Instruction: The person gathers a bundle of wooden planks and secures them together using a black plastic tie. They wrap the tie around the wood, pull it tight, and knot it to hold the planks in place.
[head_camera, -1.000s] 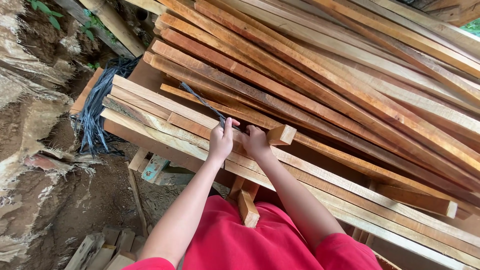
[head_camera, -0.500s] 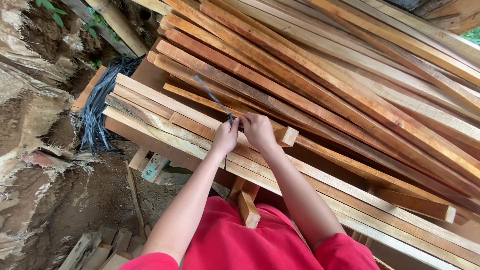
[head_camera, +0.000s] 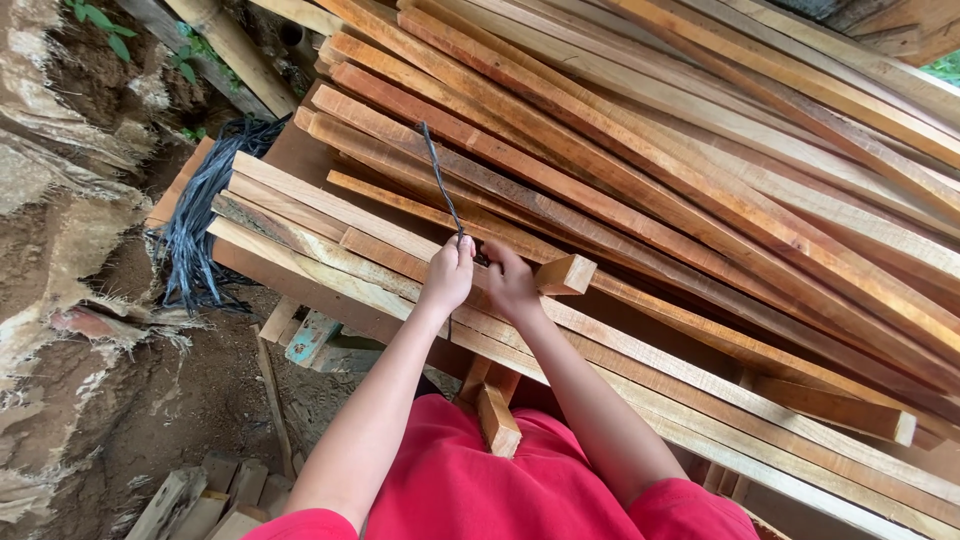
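two hands worked close together at the near edge of the timber pile, and both were busy with the same thing. the left hand (head_camera: 447, 275) was closed, fingers curled around a thin dark strap (head_camera: 438, 180), gripping it low down where it met the wood. that strap ran up and away from the fist, slanting over the reddish battens, its free end lying loose on top of them. the right hand (head_camera: 510, 280) sat just beside the left, almost touching it, fingers bent and pinched down on the strap's lower part at the same spot; how much of the strap it actually held was hidden by the knuckles. both fists rested on the pale wooden slats (head_camera: 330, 240) of the front bundle, right next to a short square-ended block (head_camera: 565, 273) that stuck out toward the camera. behind them spread the big stack of long reddish battens (head_camera: 700, 170), laid slantwise and overlapping. off to the left, a bunch of dark straps (head_camera: 195, 225) hung over the end of the slats and drooped toward the dirt ground (head_camera: 190, 400). below the slats a wooden support post (head_camera: 495, 415) showed between the forearms, and a red shirt (head_camera: 470, 480) filled the bottom of the view.
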